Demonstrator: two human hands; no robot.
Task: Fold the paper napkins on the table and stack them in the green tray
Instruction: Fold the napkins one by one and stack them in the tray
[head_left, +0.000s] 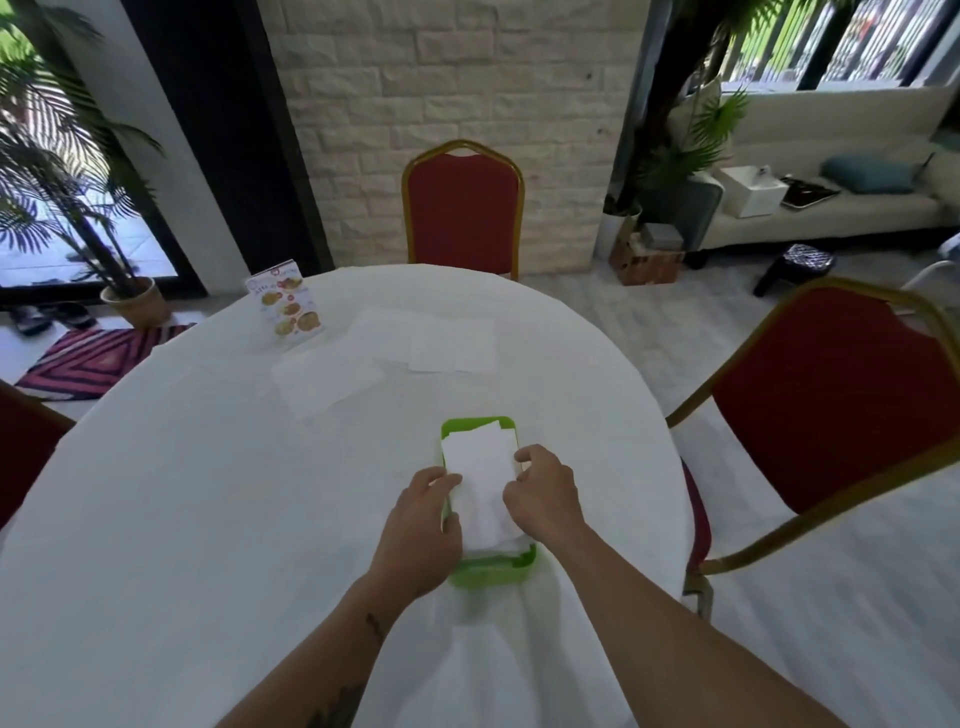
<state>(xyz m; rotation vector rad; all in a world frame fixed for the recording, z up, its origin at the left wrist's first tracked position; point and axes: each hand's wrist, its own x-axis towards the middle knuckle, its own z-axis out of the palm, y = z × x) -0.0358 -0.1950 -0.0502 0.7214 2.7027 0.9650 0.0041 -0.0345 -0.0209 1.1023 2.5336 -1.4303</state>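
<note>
Already folded napkins (480, 467) inside green tray (493, 569).

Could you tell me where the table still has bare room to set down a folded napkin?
Bare cloth lies left of the tray, toward the left edge, and right of it toward the chair. The far middle is crowded with unfolded napkins beside the menu card. Both hands flank the tray.

Bright green tray (480, 569) holding white folded napkins (480, 478) on white tablecloth (208, 519). Beyond tray, more white napkins (415, 340). Farther behind, red chair (464, 208) with gold frame. Left of tray, pink-and-black striped rug (98, 361).
</note>
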